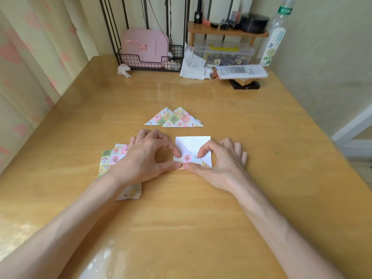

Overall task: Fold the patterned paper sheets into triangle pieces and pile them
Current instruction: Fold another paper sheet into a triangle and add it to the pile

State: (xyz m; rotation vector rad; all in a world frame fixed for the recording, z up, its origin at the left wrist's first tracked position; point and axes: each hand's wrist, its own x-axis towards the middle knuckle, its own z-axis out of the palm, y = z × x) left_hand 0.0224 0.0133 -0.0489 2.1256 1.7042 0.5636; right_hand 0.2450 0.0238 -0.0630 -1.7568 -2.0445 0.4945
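My forearms reach in over the wooden bench (181,218). Under my left wrist lies the stack of unfolded patterned sheets (112,158), printed side up, with pastel checks and small cartoon pictures. Just right of it sits the sheet I am folding (191,144), white back up. Its near part is turned over, so a patterned strip shows along the near edge. My left hand (149,156) pinches that sheet's near left corner between curled thumb and forefinger. My right hand (221,160) pinches the near edge likewise, forefinger tip on the patterned flap. Farther off, the folded triangle pieces (174,118) lie overlapping, points away from me.
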